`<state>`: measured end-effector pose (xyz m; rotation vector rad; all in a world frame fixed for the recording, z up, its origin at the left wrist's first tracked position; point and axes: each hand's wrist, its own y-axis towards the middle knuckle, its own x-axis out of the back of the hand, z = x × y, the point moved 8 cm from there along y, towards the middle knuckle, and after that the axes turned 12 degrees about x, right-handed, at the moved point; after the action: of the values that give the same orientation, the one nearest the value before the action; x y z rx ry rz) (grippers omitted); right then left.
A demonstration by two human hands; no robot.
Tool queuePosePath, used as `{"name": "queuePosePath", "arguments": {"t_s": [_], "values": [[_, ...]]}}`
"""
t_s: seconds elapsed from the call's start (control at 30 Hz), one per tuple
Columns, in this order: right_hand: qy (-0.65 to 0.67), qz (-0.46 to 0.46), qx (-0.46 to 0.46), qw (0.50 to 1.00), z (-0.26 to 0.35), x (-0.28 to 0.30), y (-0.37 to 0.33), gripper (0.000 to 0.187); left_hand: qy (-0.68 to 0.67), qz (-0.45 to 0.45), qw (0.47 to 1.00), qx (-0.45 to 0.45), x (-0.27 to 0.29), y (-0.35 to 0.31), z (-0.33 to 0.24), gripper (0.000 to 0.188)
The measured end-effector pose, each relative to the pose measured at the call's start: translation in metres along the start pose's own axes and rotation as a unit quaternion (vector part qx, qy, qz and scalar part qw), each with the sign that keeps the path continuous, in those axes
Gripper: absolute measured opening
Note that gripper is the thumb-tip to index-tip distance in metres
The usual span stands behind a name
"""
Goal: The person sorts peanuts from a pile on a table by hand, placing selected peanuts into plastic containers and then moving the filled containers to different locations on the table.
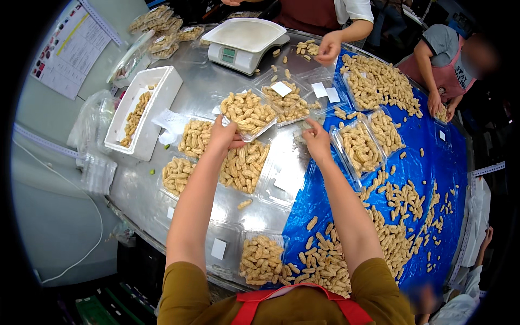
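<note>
My left hand [223,136] grips the near left edge of a clear plastic tray of peanuts [248,111], its fingers closed on the rim. That tray overlaps another peanut tray [238,167] on its near side. My right hand [317,140] is to the right, with thumb and index finger apart and nothing visible held between them. Close to its fingertips lies some clear plastic [299,134]. Just beyond is another tray of peanuts [292,105], with a white label [281,89] on it.
A white scale [245,40] stands at the back of the metal table [146,187]. A white foam box [165,89] with peanuts is at left. Loose peanuts [401,81] lie on a blue sheet [441,146] at right. Across the table are a person's hand [329,49] and another person [441,67].
</note>
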<state>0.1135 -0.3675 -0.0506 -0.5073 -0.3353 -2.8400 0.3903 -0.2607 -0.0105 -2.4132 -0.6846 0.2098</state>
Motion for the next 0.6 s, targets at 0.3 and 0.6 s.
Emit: {"name": "queuePosePath", "arguments": {"t_s": [0.3,0.6], "values": [[0.104,0.115,-0.036,0.987,0.043,-0.033,-0.049,0.021,0.011,-0.028,1.0,-0.008,0.004,0.045,-0.01,0.059],[-0.167,0.365,0.22,0.889,0.12,-0.121,-0.18,0.02,0.068,-0.059,0.996,-0.013,0.008,0.052,-0.016,0.031]]}}
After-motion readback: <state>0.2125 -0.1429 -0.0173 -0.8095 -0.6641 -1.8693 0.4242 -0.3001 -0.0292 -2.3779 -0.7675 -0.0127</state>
